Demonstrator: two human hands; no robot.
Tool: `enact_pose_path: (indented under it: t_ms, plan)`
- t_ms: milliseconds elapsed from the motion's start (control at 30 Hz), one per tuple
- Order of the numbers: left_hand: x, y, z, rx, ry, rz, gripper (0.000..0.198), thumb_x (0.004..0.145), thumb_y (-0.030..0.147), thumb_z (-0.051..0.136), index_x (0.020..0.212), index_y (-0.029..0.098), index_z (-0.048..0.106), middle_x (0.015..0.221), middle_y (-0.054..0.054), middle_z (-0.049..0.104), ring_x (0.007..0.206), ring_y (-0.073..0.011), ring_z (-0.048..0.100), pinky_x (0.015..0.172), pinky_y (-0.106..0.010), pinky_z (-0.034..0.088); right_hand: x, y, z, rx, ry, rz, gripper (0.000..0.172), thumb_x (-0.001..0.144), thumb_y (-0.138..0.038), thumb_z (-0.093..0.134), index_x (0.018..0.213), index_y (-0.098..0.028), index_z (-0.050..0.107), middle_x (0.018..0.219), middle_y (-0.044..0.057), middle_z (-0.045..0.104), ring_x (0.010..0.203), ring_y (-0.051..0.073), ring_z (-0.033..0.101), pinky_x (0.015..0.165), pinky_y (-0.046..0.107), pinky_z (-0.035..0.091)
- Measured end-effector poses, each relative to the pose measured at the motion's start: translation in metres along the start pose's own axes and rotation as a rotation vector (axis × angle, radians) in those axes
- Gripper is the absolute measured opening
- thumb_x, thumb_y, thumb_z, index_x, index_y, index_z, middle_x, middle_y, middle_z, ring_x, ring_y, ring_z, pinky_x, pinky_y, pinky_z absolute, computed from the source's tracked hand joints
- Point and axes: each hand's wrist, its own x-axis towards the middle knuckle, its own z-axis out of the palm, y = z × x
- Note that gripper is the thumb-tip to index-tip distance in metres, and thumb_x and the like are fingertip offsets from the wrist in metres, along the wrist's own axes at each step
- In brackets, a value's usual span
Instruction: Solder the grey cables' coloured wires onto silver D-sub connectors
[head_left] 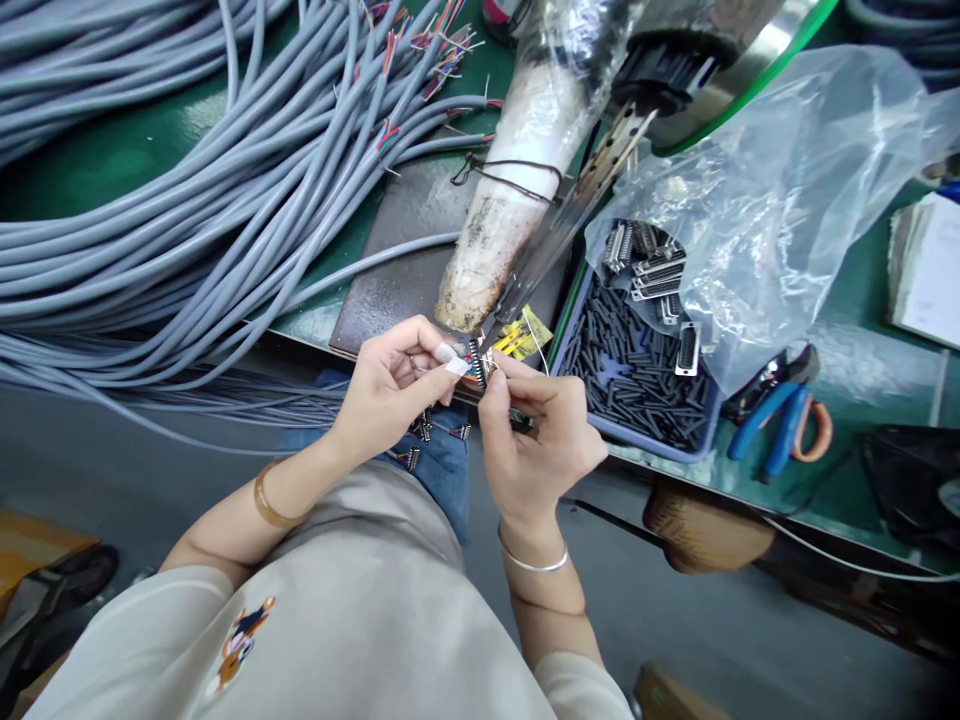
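Observation:
My left hand [390,385] pinches thin coloured wires [469,372] between thumb and fingertips. Just to their right is a small black multi-pin connector [478,362] with a metal edge. The thumb and fingers of my right hand [536,430] are closed on that connector's right side. A thin silvery wire [537,342] loops up near my right fingers; whether they hold it too is unclear. A soldering iron [544,230] slants down from above, its dark tip by the connector. Several wired connectors [412,457] hang below my hands, over my lap.
Bundled grey cables [247,210] with stripped ends cover the left. At right stands a blue tray [701,448] with short black tubes and metal connectors, partly under a clear plastic bag [795,200]. Blue-handled cutters [784,425] lie beside it. A wrapped white column [517,170] stands close ahead.

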Motion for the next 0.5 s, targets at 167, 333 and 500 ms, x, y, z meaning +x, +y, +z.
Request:
enact_pose_path:
  t_ms: [167, 333, 500]
  plan:
    - [-0.0002, 0.0002, 0.0001, -0.022, -0.018, 0.026, 0.031, 0.077, 0.028, 0.088, 0.075, 0.016, 0.059, 0.066, 0.004, 0.062, 0.052, -0.0047, 0.058, 0.05, -0.014, 0.049, 0.0022, 0.0012, 0.0001, -0.007, 0.01, -0.026, 0.016, 0.092, -0.015, 0.068, 0.089, -0.025, 0.057, 0.101, -0.002, 0.082, 0.071, 0.012, 0.077, 0.059, 0.021, 0.059]
    - [0.0, 0.0019, 0.0015, -0.056, -0.034, 0.055, 0.03, 0.078, 0.025, 0.088, 0.075, 0.015, 0.059, 0.066, 0.004, 0.062, 0.053, -0.004, 0.059, 0.05, -0.012, 0.049, 0.0046, -0.0012, -0.0015, -0.031, 0.005, -0.057, 0.016, 0.092, -0.014, 0.068, 0.088, -0.024, 0.057, 0.1, -0.002, 0.082, 0.08, 0.014, 0.079, 0.061, 0.021, 0.06]
    - [-0.0002, 0.0031, 0.0021, -0.058, -0.031, 0.062, 0.03, 0.078, 0.025, 0.087, 0.074, 0.015, 0.06, 0.066, 0.005, 0.061, 0.053, -0.0038, 0.06, 0.051, -0.011, 0.05, 0.006, -0.0028, -0.0054, -0.083, -0.006, -0.088, 0.015, 0.092, -0.015, 0.068, 0.087, -0.024, 0.056, 0.099, -0.002, 0.082, 0.075, 0.012, 0.078, 0.058, 0.019, 0.057]
